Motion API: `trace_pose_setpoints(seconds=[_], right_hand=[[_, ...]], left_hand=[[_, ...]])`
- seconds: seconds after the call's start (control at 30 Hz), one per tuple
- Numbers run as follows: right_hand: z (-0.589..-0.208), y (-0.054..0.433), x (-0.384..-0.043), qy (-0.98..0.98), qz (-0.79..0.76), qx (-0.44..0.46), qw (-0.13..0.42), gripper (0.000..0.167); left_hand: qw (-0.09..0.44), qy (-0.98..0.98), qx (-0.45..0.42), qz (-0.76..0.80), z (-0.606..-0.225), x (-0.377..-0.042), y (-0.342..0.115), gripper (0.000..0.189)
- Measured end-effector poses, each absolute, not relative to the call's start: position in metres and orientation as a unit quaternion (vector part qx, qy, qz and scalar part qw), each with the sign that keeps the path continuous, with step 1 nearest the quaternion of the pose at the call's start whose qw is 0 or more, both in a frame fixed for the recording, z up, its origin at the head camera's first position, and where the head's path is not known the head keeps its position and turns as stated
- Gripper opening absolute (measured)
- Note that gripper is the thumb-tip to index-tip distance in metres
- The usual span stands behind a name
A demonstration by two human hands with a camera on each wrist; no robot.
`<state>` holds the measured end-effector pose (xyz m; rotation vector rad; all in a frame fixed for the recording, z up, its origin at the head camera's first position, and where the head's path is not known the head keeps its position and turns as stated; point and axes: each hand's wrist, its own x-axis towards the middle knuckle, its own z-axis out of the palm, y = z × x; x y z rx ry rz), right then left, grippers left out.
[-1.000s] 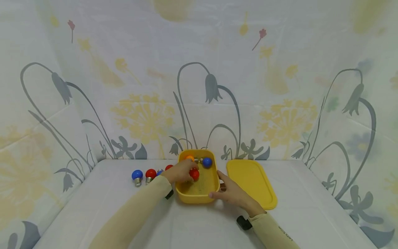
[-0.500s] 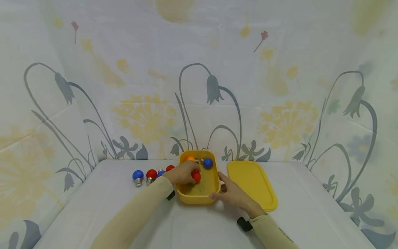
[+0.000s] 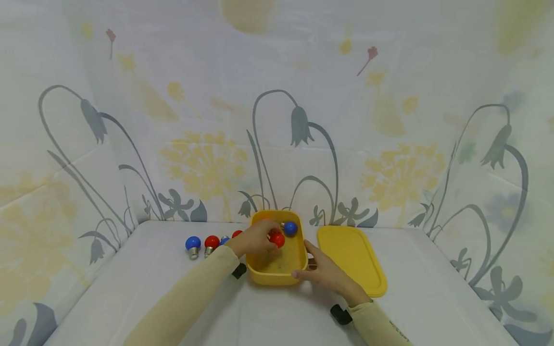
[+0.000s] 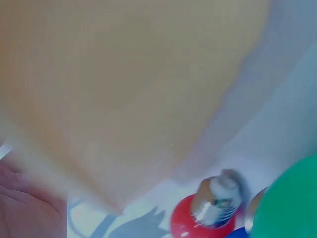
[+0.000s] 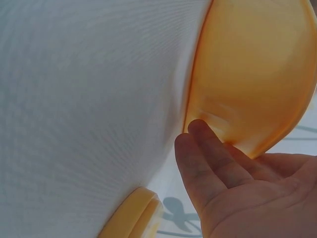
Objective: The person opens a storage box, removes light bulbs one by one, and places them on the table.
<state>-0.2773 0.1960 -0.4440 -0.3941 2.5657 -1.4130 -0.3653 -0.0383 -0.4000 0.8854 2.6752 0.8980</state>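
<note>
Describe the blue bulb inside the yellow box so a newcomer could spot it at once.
On the white table stands an open yellow box with the person's left hand in it. Look toward its far right corner for the round blue bulb. It sits beyond a red bulb and is the only blue one visible inside; other blue bulbs lie outside, left of the box.

Tub wall (image 5: 257, 64), barrier for right fingers (image 5: 220, 159)
</note>
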Motion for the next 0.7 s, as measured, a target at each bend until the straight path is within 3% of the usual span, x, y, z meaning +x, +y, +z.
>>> trace_pose_setpoints(seconds=[0.33, 0.7], right_hand=[[-0.445, 0.194, -0.277, 0.861, -0.482, -0.131, 0.093, 0.099], [-0.445, 0.195, -0.279, 0.863, -0.478, -0.134, 0.097, 0.1]], left_hand=[[0.005, 0.887, 0.308, 0.344, -0.381, -0.349, -0.063, 0.04], [-0.031, 0.888, 0.264, 0.375, -0.379, -0.316, -0.108, 0.04]])
